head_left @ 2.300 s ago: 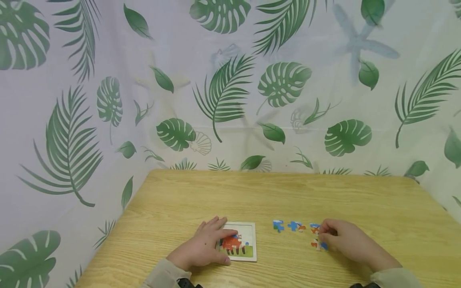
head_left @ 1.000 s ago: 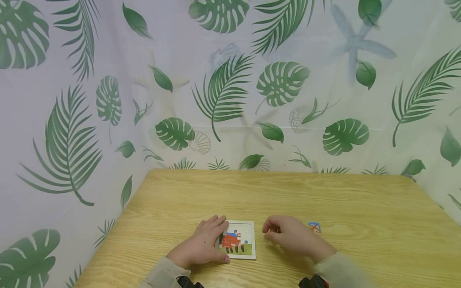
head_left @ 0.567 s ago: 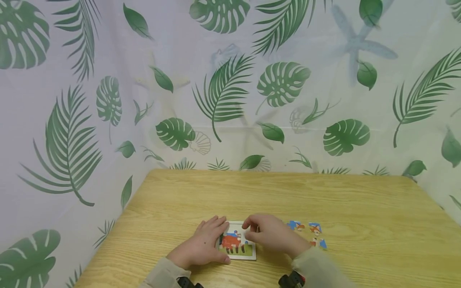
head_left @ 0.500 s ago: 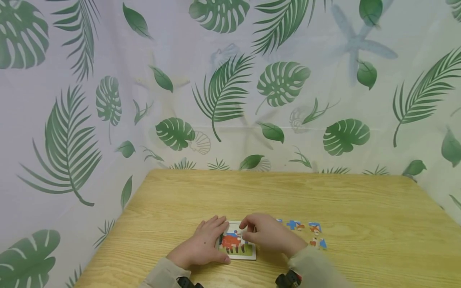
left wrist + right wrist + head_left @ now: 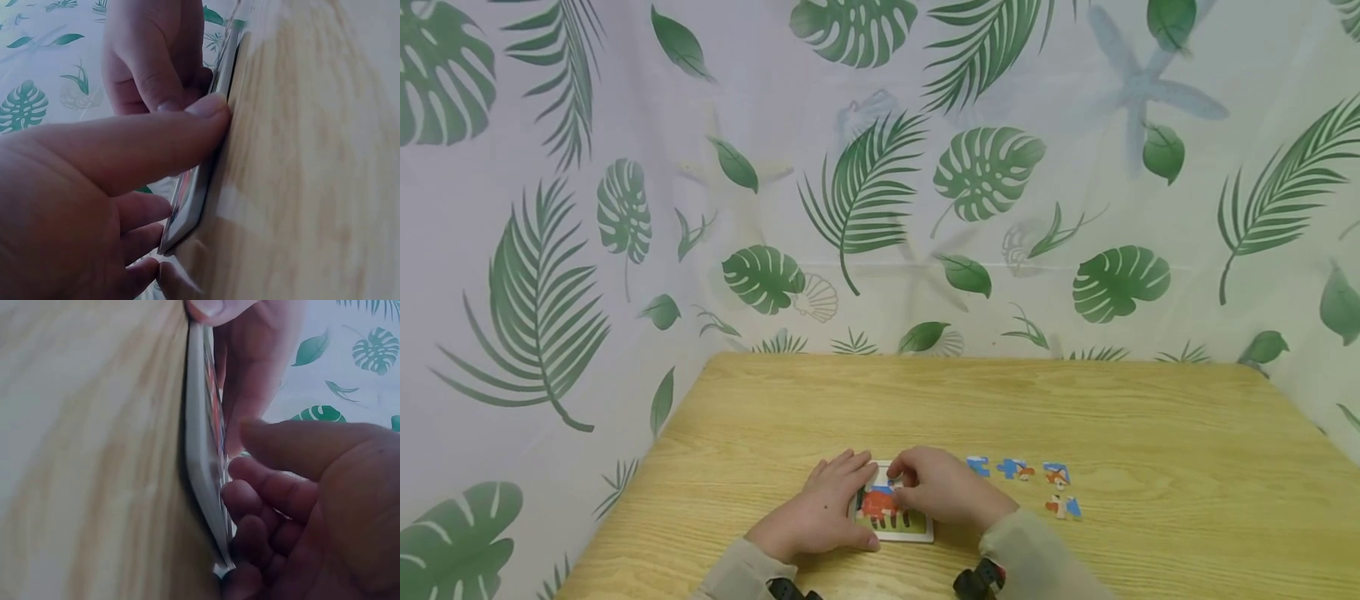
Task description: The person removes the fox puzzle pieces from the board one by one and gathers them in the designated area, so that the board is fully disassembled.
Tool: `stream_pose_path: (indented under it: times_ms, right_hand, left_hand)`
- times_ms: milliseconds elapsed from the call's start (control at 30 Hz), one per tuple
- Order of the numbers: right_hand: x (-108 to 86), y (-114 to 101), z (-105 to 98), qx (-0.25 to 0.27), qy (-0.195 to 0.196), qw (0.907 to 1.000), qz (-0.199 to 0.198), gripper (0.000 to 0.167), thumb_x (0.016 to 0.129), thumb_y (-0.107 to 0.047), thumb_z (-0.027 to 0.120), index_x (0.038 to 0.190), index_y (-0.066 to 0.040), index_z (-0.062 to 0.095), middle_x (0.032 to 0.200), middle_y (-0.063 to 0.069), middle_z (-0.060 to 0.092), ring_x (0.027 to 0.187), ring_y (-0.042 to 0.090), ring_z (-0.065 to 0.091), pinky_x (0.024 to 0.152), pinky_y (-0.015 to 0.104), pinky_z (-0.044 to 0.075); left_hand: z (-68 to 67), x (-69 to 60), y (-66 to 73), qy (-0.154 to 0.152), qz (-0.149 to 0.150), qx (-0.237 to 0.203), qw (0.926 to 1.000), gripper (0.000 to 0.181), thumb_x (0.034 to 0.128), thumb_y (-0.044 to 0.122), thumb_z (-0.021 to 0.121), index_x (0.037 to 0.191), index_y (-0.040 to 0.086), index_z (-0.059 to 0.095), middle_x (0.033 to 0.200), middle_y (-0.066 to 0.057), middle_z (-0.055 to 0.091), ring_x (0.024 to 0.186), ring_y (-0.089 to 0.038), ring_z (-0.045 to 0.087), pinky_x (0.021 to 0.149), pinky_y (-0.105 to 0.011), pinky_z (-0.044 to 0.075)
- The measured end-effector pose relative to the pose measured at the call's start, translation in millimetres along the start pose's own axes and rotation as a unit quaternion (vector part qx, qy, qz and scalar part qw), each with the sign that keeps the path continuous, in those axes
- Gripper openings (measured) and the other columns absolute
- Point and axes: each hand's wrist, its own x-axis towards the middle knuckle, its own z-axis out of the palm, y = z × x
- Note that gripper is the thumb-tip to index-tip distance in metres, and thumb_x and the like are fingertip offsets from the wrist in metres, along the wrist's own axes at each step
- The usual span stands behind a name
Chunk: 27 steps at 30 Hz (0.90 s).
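On the table lies a puzzle board (image 5: 917,536) with a white frame, partly filled with red, blue and green pieces. My left hand (image 5: 820,508) rests over its left side with fingers extended, thumb along the near edge. In the left wrist view, the left thumb (image 5: 156,140) lies straight against the frame. My right hand (image 5: 943,487) is over the board's right part, thumb and index near the red and blue pieces. The right wrist view shows the right fingers (image 5: 250,537) curled beside the board; whether anything is between thumb and index is hidden.
Several loose puzzle pieces lie right of the board: a blue one (image 5: 977,464), a blue and orange one (image 5: 1015,469), a fox-face one (image 5: 1056,475) and another (image 5: 1063,507) below it. A leaf-print cloth (image 5: 880,208) hangs behind the wooden table (image 5: 880,400).
The right hand has left the loose pieces and moved left onto the board, drifting slightly further left in the last half second. The left hand stays in place; its index finger has drawn back.
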Motion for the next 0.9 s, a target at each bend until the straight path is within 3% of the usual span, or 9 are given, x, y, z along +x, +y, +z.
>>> stream_pose_path:
  times_ms: [367,533,900]
  right_hand:
    - [-1.6,-1,8,0.019,0.004,0.9990,0.039,0.021,0.089,-0.030,0.078,0.103,-0.017,0.069,0.077,-0.001,0.056,0.068,0.016,0.051,0.061,0.034,0.041]
    - [-2.1,0,10,0.014,0.011,0.9991,0.039,0.021,0.089,-0.029,0.078,0.104,-0.017,0.069,0.077,-0.001,0.056,0.067,0.017,0.050,0.061,0.034,0.040]
    - [-0.8,-1,10,0.007,0.017,0.9993,0.032,0.018,0.088,-0.024,0.080,0.102,-0.017,0.070,0.078,-0.002,0.055,0.070,0.015,0.051,0.063,0.033,0.042]
  left_hand:
    - [-2.0,-3.3,-7.4,-0.010,0.013,-0.026,0.9995,0.088,0.0823,0.041,0.083,0.157,0.019,0.041,0.166,-0.008,0.022,0.154,-0.031,0.010,0.119,-0.060,0.005]
    - [-5.7,-4.7,-7.1,-0.015,0.013,-0.050,0.9985,0.082,0.0841,0.037,0.082,0.155,0.021,0.044,0.166,-0.008,0.022,0.154,-0.029,0.009,0.120,-0.059,0.004]
    - [-4.9,-3.1,-10.9,-0.010,0.014,-0.049,0.9986,0.068,0.0850,0.041,0.081,0.146,0.021,0.057,0.166,-0.009,0.022,0.154,-0.030,0.009,0.120,-0.058,0.005]
